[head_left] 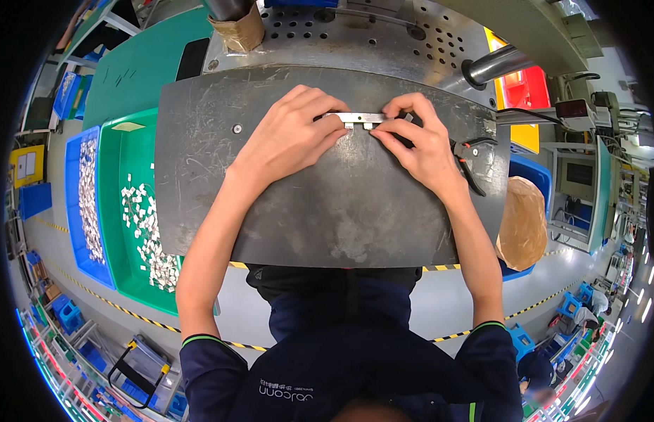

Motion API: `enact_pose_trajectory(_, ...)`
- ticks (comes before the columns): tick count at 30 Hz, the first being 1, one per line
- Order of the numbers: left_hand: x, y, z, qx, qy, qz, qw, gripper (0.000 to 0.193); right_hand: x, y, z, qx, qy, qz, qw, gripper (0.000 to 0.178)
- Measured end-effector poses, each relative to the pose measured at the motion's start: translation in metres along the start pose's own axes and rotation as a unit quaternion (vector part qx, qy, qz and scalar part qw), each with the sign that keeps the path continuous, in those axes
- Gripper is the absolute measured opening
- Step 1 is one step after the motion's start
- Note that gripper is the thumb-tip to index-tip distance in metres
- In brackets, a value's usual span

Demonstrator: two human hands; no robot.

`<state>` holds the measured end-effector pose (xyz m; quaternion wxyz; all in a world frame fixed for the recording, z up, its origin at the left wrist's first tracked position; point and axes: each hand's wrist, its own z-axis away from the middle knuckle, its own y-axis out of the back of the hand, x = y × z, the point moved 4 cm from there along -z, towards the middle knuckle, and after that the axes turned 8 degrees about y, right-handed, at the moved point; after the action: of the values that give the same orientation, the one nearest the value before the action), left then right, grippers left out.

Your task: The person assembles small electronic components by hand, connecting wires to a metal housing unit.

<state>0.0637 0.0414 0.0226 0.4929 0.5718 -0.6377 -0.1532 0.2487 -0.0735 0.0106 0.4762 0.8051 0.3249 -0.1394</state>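
Above the dark metal work plate, a short silver metal bar spans between my two hands. My left hand pinches the bar's left end between thumb and fingers. At the other end, my right hand is closed on it, thumb below and forefinger above. Two small white pieces hang at the bar's lower edge; one white piece is by my right fingertips, the other nearer my left. Fingers hide both ends of the bar. Just right of my right hand lies a pair of pliers with dark handles.
To the left stand a green bin and a blue bin, both holding many small white parts. A brown paper-lined blue bin is at the right. Behind the plate are a perforated machine bed and a steel column.
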Motion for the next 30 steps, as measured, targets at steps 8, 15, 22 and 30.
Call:
enact_pose_trajectory(8, -0.012, 0.018, 0.001, -0.076, 0.018, 0.038, 0.996, 0.012, 0.007, 0.027, 0.001, -0.031, 0.012, 0.041, 0.999, 0.017)
enact_pose_trajectory(15, -0.02, 0.027, 0.003, -0.091, 0.051, 0.039, 0.994, 0.009, 0.006, 0.034, 0.001, -0.058, 0.021, 0.068, 0.996, 0.018)
enact_pose_trajectory(22, -0.012, 0.019, 0.001, -0.051, 0.083, 0.105, 0.99, 0.014, -0.008, 0.021, -0.001, -0.013, 0.054, 0.057, 0.997, 0.019)
enact_pose_trajectory(30, 0.003, -0.008, 0.001, 0.031, 0.06, 0.057, 0.996, 0.015, -0.009, -0.002, -0.004, 0.026, 0.021, 0.049, 0.998, 0.021)
